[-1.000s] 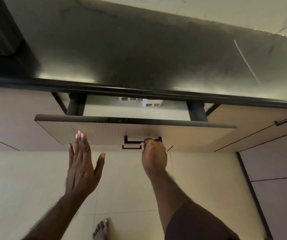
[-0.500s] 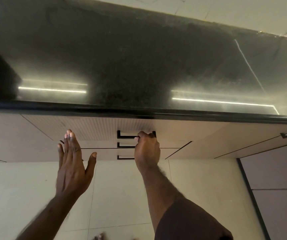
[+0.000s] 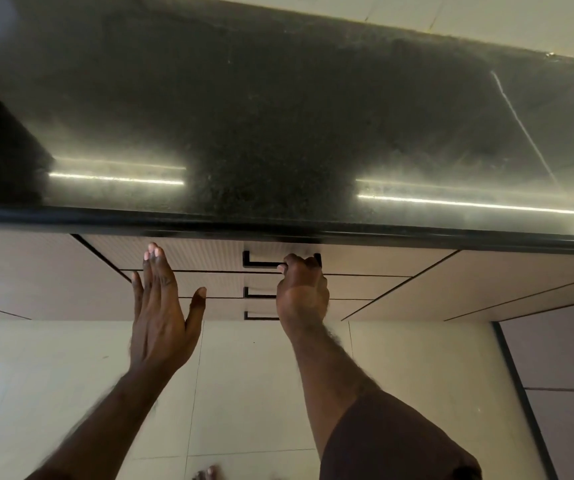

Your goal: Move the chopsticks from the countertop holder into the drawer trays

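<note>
One drawer [image 3: 209, 252] now shut (right hand [image 3: 301, 289] gripping handle [image 3: 261, 263]).

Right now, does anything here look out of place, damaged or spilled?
Nothing stands out. The dark countertop shows only light reflections and a pale vein, no spill. The top drawer sits flush with its neighbours; the right hand grips its handle, and the left hand is open.
</note>
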`<action>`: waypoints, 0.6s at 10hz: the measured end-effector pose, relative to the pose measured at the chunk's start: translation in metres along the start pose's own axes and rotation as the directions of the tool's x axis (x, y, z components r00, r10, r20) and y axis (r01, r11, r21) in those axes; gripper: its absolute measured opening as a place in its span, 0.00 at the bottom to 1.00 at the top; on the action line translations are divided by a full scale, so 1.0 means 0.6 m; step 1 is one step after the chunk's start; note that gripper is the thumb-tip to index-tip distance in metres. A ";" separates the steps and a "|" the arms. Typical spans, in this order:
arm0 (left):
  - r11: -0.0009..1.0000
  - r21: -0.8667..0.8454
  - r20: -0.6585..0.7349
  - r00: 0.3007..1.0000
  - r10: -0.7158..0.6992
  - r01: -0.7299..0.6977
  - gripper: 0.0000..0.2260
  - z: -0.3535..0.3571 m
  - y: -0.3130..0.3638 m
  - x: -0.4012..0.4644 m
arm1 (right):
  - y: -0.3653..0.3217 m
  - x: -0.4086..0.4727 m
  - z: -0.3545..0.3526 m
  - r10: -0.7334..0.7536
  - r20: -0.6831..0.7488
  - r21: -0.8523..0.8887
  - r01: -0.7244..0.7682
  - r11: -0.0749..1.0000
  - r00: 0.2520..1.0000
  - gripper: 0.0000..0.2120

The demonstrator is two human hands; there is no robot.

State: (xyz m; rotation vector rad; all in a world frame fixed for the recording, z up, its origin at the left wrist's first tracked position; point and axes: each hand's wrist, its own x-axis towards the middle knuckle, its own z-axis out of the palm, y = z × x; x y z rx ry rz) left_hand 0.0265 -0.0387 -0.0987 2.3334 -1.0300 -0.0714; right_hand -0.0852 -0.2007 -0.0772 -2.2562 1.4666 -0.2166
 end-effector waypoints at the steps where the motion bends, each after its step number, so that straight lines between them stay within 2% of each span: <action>1: 1.000 0.020 -0.001 1.000 0.008 -0.008 0.36 -0.004 0.001 0.000 | 0.004 -0.006 0.000 -0.049 -0.033 -0.020 0.048 0.999 0.998 0.15; 3: 0.994 0.059 -0.004 0.995 0.096 -0.095 0.32 -0.030 0.016 -0.007 | 0.006 -0.041 -0.037 -0.196 -0.180 -0.020 0.196 0.980 0.964 0.16; 4: 0.987 0.057 -0.012 0.989 0.148 -0.147 0.31 -0.056 0.038 -0.002 | -0.002 -0.052 -0.078 -0.289 -0.156 -0.041 0.286 0.957 0.945 0.16; 5: 0.978 0.069 -0.062 0.978 0.199 -0.195 0.30 -0.088 0.066 0.018 | -0.017 -0.048 -0.133 -0.376 -0.232 -0.079 0.368 0.926 0.897 0.12; 6: 0.965 0.077 -0.069 0.964 0.257 -0.251 0.29 -0.131 0.107 0.032 | -0.034 -0.049 -0.190 -0.381 -0.284 -0.084 0.373 0.924 0.880 0.12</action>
